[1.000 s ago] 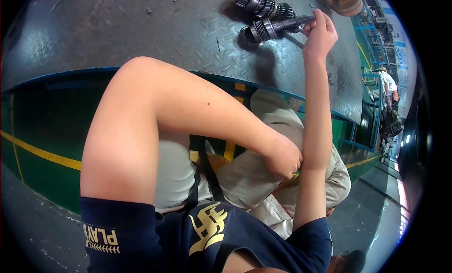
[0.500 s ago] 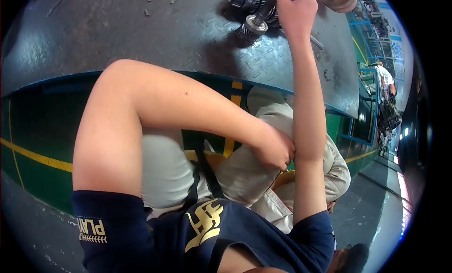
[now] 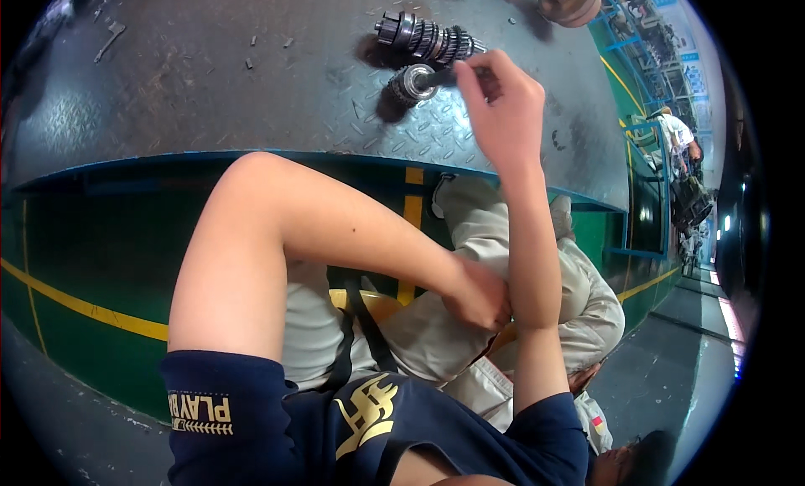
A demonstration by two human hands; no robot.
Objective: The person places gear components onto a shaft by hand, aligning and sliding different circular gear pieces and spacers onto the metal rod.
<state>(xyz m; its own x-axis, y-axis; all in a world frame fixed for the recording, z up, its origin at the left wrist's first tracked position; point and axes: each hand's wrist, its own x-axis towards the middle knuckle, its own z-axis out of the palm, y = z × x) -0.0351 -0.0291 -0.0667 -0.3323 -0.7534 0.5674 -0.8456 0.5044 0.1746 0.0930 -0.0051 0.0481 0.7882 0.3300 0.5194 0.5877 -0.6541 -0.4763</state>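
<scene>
On the metal tabletop (image 3: 235,100), my right hand (image 3: 507,96) has its fingers closed around the end of a dark gear shaft (image 3: 432,79). The shaft's other end carries a pale, ring-shaped bearing and gears, and points away to the left. Just beyond it lies a second gear shaft (image 3: 428,37), a long dark stack of toothed gears, with its right end close to my fingers. My left hand (image 3: 482,301) rests low by my thigh, against my right elbow. Its fingers are curled and partly hidden, so I cannot see whether anything is in them.
A rusty round metal part (image 3: 570,1) stands at the table's far right. Small scraps and a thin metal piece (image 3: 111,40) lie at the left. A person (image 3: 677,138) is off to the right, beyond a blue frame (image 3: 646,205). Another person's head shows at lower right.
My right hand has come nearer to me, and the shaft in it has swung to lie more crosswise. The whole view has shifted, showing more of the table's far side. My left hand stays by the elbow.
</scene>
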